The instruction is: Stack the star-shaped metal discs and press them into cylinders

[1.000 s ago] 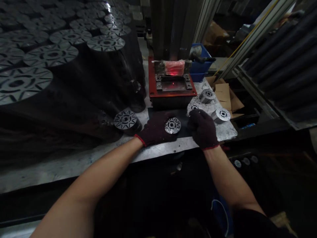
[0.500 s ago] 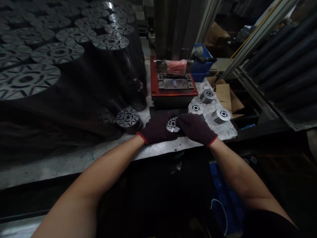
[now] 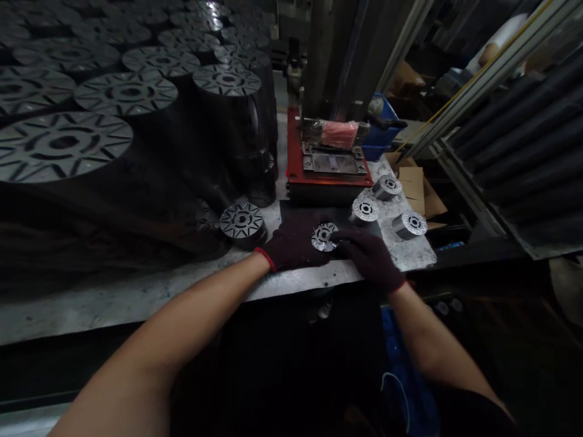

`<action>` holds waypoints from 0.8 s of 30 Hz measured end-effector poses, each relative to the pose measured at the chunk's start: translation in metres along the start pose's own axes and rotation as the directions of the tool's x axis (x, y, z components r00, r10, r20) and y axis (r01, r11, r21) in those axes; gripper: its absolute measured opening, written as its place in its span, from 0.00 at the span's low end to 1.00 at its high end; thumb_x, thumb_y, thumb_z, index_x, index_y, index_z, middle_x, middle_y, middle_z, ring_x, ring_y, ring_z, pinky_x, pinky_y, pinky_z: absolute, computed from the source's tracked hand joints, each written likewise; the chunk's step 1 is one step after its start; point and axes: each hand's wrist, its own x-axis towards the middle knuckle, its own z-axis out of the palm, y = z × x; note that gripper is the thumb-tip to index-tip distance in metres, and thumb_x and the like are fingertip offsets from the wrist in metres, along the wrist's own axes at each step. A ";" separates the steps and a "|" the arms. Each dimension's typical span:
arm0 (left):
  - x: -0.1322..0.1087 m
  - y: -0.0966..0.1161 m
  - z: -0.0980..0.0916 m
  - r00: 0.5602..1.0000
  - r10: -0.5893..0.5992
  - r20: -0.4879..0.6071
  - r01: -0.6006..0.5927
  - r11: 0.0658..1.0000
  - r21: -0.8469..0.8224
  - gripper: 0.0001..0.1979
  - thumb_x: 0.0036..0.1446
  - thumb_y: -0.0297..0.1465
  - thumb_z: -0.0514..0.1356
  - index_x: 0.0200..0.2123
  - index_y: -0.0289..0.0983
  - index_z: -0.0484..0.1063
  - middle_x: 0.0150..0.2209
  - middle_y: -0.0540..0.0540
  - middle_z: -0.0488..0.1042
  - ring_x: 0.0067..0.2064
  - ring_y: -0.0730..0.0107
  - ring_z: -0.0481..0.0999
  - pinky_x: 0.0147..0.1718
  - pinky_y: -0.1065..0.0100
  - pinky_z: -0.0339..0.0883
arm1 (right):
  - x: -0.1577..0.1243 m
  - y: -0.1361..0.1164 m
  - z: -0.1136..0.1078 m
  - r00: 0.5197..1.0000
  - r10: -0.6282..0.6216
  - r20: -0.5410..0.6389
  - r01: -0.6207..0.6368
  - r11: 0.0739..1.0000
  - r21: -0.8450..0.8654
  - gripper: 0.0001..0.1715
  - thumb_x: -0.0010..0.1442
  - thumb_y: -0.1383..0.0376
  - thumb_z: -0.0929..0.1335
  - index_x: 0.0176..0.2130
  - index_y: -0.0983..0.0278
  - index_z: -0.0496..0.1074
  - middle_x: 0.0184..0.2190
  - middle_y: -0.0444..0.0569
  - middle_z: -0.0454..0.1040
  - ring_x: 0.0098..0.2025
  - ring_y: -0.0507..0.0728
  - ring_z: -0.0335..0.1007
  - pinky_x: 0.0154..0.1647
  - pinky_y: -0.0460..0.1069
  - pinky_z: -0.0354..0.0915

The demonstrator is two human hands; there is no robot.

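Head view: left hand (image 3: 296, 241) has fingers clamped around a slotted cylinder (image 3: 322, 235); right hand (image 3: 374, 258) touches it, finger grip unclear; blue bin (image 3: 376, 137) holds a dark item (image 3: 388, 123).

A smudged pale bench (image 3: 136, 297) carries a dark mat (image 3: 337, 216), red-topped fixture (image 3: 328, 180) and metal cylinders (image 3: 410, 225).

The left hand (image 3: 298, 244), in a dark glove with a red cuff, curls around the left side of the slotted metal cylinder (image 3: 319, 243) — bare forearm to its near left. The right hand (image 3: 372, 256), gloved alike, has fingers (image 3: 348, 235) at its right rim — forearm to its near right.
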 end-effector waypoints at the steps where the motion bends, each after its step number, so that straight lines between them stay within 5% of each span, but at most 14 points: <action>1: 0.000 0.000 0.000 1.000 -0.011 -0.002 0.011 1.000 0.022 0.40 0.48 0.43 0.80 0.64 0.42 0.79 0.60 0.40 0.84 0.59 0.41 0.84 0.60 0.47 0.79 | -0.006 0.003 0.012 0.994 0.009 -0.107 -0.011 1.000 -0.017 0.17 0.77 0.58 0.67 0.53 0.57 0.85 0.51 0.51 0.89 0.54 0.63 0.86 0.58 0.59 0.78; 3: 0.000 0.000 0.001 0.999 -0.037 0.000 0.037 0.998 0.057 0.41 0.46 0.44 0.80 0.64 0.41 0.80 0.60 0.39 0.84 0.60 0.39 0.83 0.61 0.46 0.78 | -0.008 0.004 0.025 0.982 -0.003 -0.189 -0.017 0.994 -0.106 0.19 0.78 0.59 0.65 0.50 0.58 0.86 0.50 0.54 0.89 0.53 0.65 0.86 0.58 0.60 0.78; 8: 0.000 -0.007 0.002 0.999 0.031 0.020 -0.033 0.998 0.055 0.39 0.50 0.43 0.79 0.65 0.41 0.79 0.60 0.41 0.84 0.60 0.39 0.84 0.63 0.46 0.77 | 0.026 -0.019 -0.001 0.986 0.015 0.165 0.033 0.958 -0.285 0.20 0.78 0.58 0.66 0.45 0.61 0.86 0.45 0.55 0.89 0.47 0.64 0.86 0.51 0.57 0.76; 10: -0.001 -0.009 0.002 0.997 0.081 -0.002 -0.081 0.997 0.017 0.41 0.51 0.41 0.79 0.68 0.42 0.76 0.64 0.41 0.82 0.63 0.40 0.82 0.66 0.46 0.75 | 0.047 -0.027 -0.021 0.984 -0.031 0.175 0.079 0.958 -0.277 0.18 0.77 0.58 0.66 0.50 0.59 0.86 0.46 0.53 0.89 0.47 0.63 0.86 0.51 0.56 0.76; 14: -0.004 -0.007 -0.001 0.993 0.118 -0.002 -0.118 0.992 -0.041 0.44 0.52 0.38 0.79 0.71 0.43 0.73 0.68 0.40 0.79 0.67 0.43 0.79 0.70 0.48 0.72 | 0.108 -0.019 -0.053 0.963 -0.271 -0.005 0.241 0.865 -0.439 0.24 0.74 0.56 0.70 0.64 0.59 0.81 0.64 0.56 0.82 0.64 0.69 0.78 0.67 0.65 0.71; 16: -0.005 -0.003 -0.003 0.998 0.048 0.030 -0.048 0.999 -0.008 0.44 0.53 0.39 0.80 0.71 0.40 0.73 0.66 0.38 0.80 0.66 0.40 0.80 0.68 0.46 0.73 | 0.142 -0.006 -0.059 0.935 -0.345 0.078 0.335 0.796 -0.504 0.29 0.72 0.51 0.71 0.65 0.60 0.80 0.69 0.57 0.78 0.70 0.71 0.73 0.75 0.68 0.64; 19: -0.005 0.001 -0.002 0.996 -0.077 0.052 0.072 0.994 0.088 0.52 0.46 0.48 0.84 0.71 0.42 0.74 0.68 0.37 0.77 0.66 0.33 0.77 0.66 0.42 0.73 | 0.171 0.012 -0.058 0.912 -0.374 0.170 0.408 0.778 -0.477 0.34 0.75 0.41 0.66 0.60 0.61 0.83 0.64 0.55 0.81 0.70 0.67 0.73 0.78 0.66 0.60; 22: -0.004 0.000 0.001 0.993 -0.115 0.033 0.108 0.980 0.165 0.56 0.40 0.54 0.85 0.71 0.46 0.75 0.69 0.37 0.74 0.69 0.29 0.73 0.69 0.38 0.70 | 0.152 0.010 -0.045 0.925 -0.362 -0.119 0.301 0.885 -0.356 0.29 0.75 0.42 0.66 0.49 0.58 0.85 0.52 0.54 0.86 0.60 0.64 0.79 0.71 0.64 0.68; 24: -0.003 -0.001 0.002 0.993 -0.110 0.029 0.103 0.979 0.178 0.53 0.42 0.53 0.84 0.70 0.46 0.76 0.66 0.37 0.76 0.68 0.31 0.74 0.69 0.39 0.69 | 0.116 0.002 -0.030 0.891 -0.145 -0.430 0.122 0.989 -0.082 0.24 0.76 0.45 0.66 0.44 0.57 0.83 0.42 0.52 0.85 0.50 0.63 0.80 0.60 0.62 0.75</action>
